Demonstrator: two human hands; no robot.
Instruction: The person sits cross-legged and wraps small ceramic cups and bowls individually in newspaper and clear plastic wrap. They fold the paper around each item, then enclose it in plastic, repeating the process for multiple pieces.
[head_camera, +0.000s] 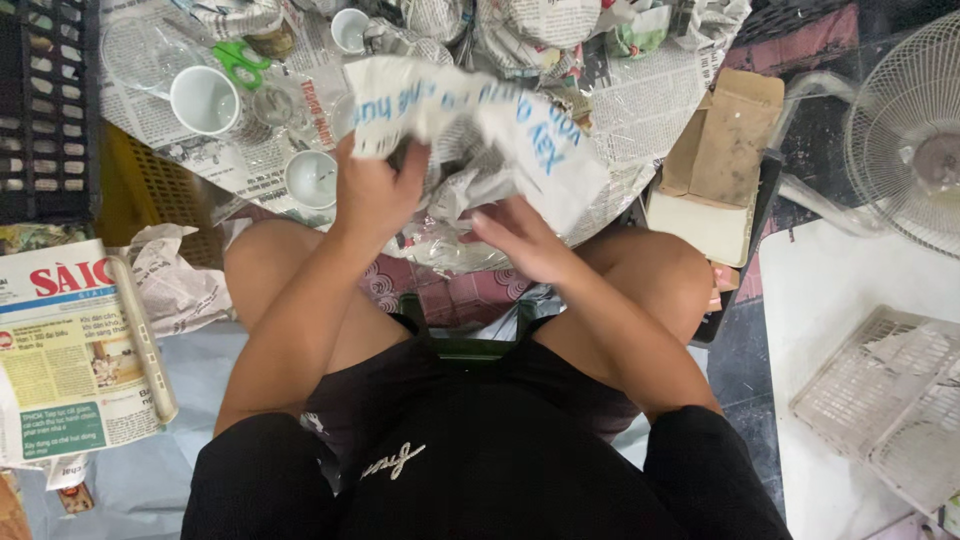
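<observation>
three white cups (205, 99), one fan (912, 130), one green scissors (238, 62).
</observation>
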